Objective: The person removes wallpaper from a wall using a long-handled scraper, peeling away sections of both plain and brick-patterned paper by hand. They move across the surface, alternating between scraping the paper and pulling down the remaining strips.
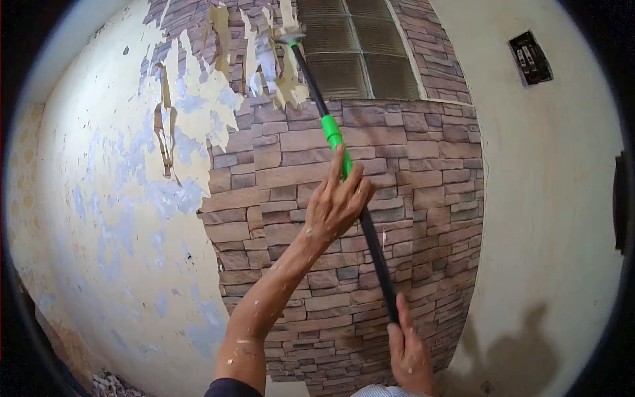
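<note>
A long-handled scraper (380, 255) with a black pole and green grip sections slants up the wall. My left hand (336, 204) is closed around it at the lower green grip, index finger lying along the handle. Lower down, my right hand (411, 356) grips the black pole near its bottom end. The scraper's head (290, 38) rests at the upper wall among torn strips of wallpaper (266, 65), beside the window. Stone-patterned wallpaper (297, 178) covers the middle of the wall. Small pale flakes stick to my left forearm.
A glass-block window (365, 49) with a light frame is at the top. Bare, patchy plaster (126, 172) shows at left, with a hanging torn strip (164, 126). An open electrical box (529, 58) is on the right wall. Scraps (112, 385) lie at bottom left.
</note>
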Motion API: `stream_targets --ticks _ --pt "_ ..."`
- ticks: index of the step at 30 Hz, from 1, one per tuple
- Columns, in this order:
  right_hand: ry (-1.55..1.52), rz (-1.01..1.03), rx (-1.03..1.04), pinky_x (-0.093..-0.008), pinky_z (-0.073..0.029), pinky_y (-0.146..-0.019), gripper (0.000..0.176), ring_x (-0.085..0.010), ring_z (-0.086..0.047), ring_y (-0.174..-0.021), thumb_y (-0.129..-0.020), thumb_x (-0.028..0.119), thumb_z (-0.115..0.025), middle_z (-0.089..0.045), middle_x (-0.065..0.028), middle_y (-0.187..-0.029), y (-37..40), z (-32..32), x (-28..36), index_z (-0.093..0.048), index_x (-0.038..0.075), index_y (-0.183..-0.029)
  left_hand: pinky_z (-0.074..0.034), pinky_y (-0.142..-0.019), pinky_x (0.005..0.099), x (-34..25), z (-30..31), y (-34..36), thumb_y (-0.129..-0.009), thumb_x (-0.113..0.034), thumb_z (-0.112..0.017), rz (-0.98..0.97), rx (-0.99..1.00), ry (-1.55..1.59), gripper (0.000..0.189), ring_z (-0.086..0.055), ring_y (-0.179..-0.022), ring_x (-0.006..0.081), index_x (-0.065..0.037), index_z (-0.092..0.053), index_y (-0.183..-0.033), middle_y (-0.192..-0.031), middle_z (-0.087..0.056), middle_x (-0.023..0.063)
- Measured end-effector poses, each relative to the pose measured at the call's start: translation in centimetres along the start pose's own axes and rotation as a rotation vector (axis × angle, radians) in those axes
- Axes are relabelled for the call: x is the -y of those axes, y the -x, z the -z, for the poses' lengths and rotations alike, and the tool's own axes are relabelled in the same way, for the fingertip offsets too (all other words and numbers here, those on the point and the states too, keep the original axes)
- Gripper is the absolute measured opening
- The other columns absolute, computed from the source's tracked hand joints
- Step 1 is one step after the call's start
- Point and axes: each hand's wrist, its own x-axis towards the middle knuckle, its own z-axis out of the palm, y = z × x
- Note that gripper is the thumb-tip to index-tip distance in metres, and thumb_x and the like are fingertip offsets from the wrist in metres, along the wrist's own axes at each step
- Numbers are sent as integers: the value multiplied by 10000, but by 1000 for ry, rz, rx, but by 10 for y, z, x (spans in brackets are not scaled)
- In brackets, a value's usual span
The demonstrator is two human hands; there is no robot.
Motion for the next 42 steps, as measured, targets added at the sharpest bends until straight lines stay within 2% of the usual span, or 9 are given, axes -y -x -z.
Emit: stream_targets --ticks 3,14,16,20,24,28,30,34,42 --pt "-5 -162 149 -396 -605 -713 581 -337 -790 -859 -1164 254 -426 -594 -262 -1503 -18 9 26 -244 170 -1710 -659 -925 467 9 -7 0 -987 -293 -747 23 26 39 227 -552 -1416 424 -91 -656 -942 -1137 -705 52" --pt "-92 57 61 -405 -433 -1146 529 -380 -563 -1420 -1156 313 -453 -581 -294 -1502 -366 68 146 -407 92 -1634 -538 -1087 445 276 -133 -269 -891 -247 -744 27 135 -294 264 -564 -1392 360 -122 -715 -1122 -1189 -721 93" --pt "-111 -186 206 -408 -441 -1136 528 -395 -583 -1394 -1155 322 -451 -583 -302 -1492 -349 67 150 -415 84 -1625 -506 -1120 453 272 -112 -254 -875 -257 -753 80 297 -288 295 -585 -1363 343 -117 -710 -1132 -1164 -720 105" --pt "90 523 -158 -415 -572 -746 521 -310 -717 -757 -1158 323 -454 -716 -229 -904 -274 27 48 -404 167 -1653 -511 -1105 450 219 -98 -150 -849 -247 -765 -127 -15 -241 320 -614 -1304 364 -120 -701 -1135 -1116 -708 131" --pt "17 57 174 -443 -534 -616 588 -312 -704 -646 -1154 321 -463 -698 -242 -808 -107 14 -15 -273 238 -1705 -561 -1069 552 92 -22 2 -942 -349 -757 -178 129 -275 267 -617 -1309 437 -121 -692 -1064 -1160 -699 99" --pt "-58 -56 271 -402 -566 -751 600 -286 -735 -852 -1134 261 -505 -671 -269 -1395 48 -26 -88 -318 116 -1686 -474 -1168 581 -12 62 117 -945 -348 -779 -85 386 76 275 -606 -1355 392 -115 -664 -1035 -1153 -721 102" --pt "-129 -146 161 -425 -549 -881 595 -365 -696 -955 -1092 347 -623 -734 -204 -1048 125 -50 -106 -446 226 -1647 -420 -1209 595 -55 93 160 -945 -376 -787 23 503 206 278 -565 -1405 358 -145 -653 -1025 -1227 -708 87" --pt "-147 -580 491 -426 -453 -1136 573 -390 -597 -1349 -1110 410 -554 -602 -231 -1493 214 -40 -129 -480 156 -1618 -265 -1288 645 -109 125 190 -976 -398 -753 197 586 274 239 -432 -1524 337 -194 -631 -1005 -1360 -661 71" --pt "-44 -386 344 -447 -397 -1188 643 -361 -540 -1427 -1140 402 -487 -568 -220 -1546 95 41 -43 -266 212 -1714 -188 -1312 663 -72 56 73 -1005 -288 -700 55 423 317 209 -408 -1530 387 -130 -569 -1043 -1329 -647 117"
